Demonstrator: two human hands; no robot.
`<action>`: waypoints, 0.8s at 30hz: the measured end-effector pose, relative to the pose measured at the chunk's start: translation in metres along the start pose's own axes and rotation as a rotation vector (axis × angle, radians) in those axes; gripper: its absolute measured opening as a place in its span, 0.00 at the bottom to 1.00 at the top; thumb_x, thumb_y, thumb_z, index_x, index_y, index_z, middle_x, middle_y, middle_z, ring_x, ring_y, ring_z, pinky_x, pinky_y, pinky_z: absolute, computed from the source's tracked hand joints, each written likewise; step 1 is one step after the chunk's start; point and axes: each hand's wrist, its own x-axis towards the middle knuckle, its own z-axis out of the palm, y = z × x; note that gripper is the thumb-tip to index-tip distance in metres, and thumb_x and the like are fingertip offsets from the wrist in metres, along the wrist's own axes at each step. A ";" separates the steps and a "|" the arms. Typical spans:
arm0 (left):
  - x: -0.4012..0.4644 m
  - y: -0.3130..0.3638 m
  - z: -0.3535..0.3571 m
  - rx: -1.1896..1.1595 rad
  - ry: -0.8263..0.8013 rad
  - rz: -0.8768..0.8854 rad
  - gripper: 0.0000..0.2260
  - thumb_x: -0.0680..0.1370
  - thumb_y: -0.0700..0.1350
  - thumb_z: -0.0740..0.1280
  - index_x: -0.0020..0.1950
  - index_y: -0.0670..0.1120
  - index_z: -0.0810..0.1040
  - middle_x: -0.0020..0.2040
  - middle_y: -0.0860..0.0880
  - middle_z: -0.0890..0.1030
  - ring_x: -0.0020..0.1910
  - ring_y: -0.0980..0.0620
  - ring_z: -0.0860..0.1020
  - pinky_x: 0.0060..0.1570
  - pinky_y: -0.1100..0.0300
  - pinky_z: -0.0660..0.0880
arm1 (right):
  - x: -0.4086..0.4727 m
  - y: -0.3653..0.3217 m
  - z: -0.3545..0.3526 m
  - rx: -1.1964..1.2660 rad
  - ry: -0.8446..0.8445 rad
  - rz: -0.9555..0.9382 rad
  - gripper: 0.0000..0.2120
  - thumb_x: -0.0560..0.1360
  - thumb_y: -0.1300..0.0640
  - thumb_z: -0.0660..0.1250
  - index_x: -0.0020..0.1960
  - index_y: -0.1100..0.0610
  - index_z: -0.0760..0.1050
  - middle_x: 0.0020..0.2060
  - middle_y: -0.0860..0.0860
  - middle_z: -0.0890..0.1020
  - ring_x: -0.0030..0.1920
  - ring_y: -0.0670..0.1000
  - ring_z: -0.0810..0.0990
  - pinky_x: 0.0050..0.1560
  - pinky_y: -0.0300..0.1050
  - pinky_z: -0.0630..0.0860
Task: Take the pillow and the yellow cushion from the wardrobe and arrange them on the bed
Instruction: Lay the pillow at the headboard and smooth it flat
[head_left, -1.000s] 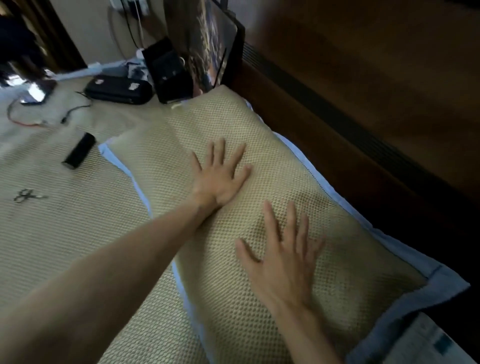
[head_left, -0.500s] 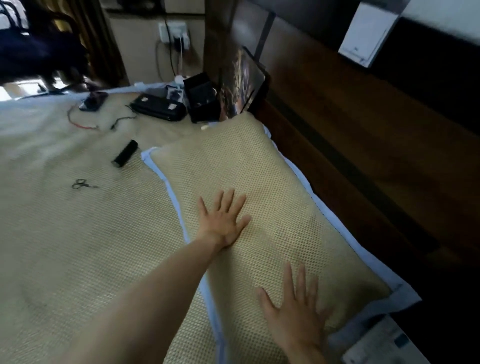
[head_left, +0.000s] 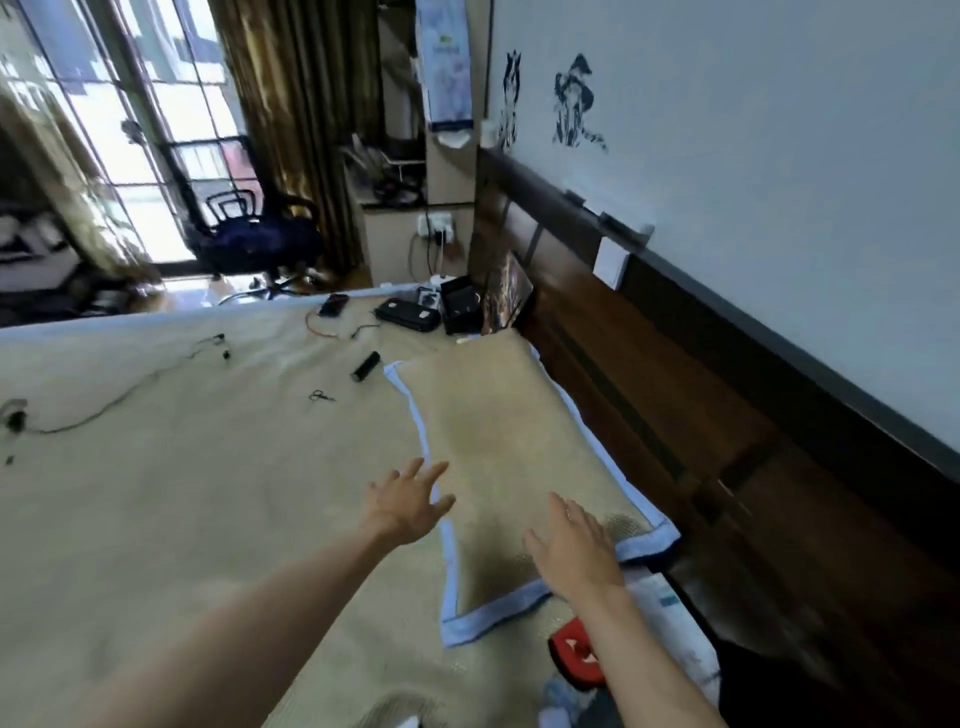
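Woven straw-coloured matting covers pretty much everything in the head view, which is the only view here. The bed (head_left: 182, 493) has a mat of it on top, and the pillow (head_left: 509, 447) has the same weave with a pale blue border. The pillow lies flat along the dark wooden headboard (head_left: 649, 374), its long side just beside the board and its far end near the clutter at the bed's corner.

Left hand (head_left: 408, 501) is over the pillow's left blue edge, palm down, fingers spread, holding nothing. Can't really tell if it's touching the fabric or just above it, the frame is a bit blurry. Right hand (head_left: 574, 548) is over the near right corner of the pillow, also with fingers apart and nothing in its grip.

Containers: a black zip case (head_left: 405, 314) lies shut on the far corner of the bed, so whatever is inside is hidden. Right next to it is a black box (head_left: 460, 309), contents too dark to make out.

Loose on the mat: a black cylinder (head_left: 365, 366) just off the pillow's far left corner, small scissors (head_left: 322, 396) near it, a phone (head_left: 333, 304) further back and a long cable (head_left: 104, 405) trailing left. A red object (head_left: 574, 654) sits under the right forearm. Beyond the bed there's an office chair (head_left: 254, 236) by the window.

No yellow cushion anywhere that I can see.
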 end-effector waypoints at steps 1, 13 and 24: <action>-0.034 0.000 -0.008 -0.016 0.026 -0.024 0.29 0.80 0.65 0.56 0.80 0.61 0.55 0.82 0.50 0.55 0.75 0.40 0.63 0.70 0.40 0.61 | -0.024 0.001 -0.011 -0.008 0.003 -0.031 0.23 0.81 0.45 0.57 0.71 0.57 0.64 0.67 0.56 0.73 0.65 0.59 0.71 0.65 0.53 0.69; -0.386 -0.087 -0.065 -0.087 0.258 -0.453 0.29 0.78 0.65 0.59 0.78 0.61 0.59 0.78 0.51 0.64 0.71 0.42 0.69 0.67 0.45 0.66 | -0.186 -0.125 -0.043 -0.110 -0.071 -0.531 0.26 0.79 0.44 0.60 0.72 0.54 0.65 0.69 0.54 0.73 0.67 0.58 0.72 0.64 0.51 0.70; -0.704 -0.222 -0.030 -0.149 0.297 -0.948 0.27 0.77 0.61 0.60 0.76 0.58 0.61 0.74 0.50 0.67 0.70 0.41 0.69 0.66 0.40 0.65 | -0.409 -0.396 0.069 -0.169 -0.210 -1.247 0.24 0.79 0.41 0.59 0.71 0.52 0.66 0.67 0.52 0.75 0.66 0.54 0.74 0.61 0.48 0.72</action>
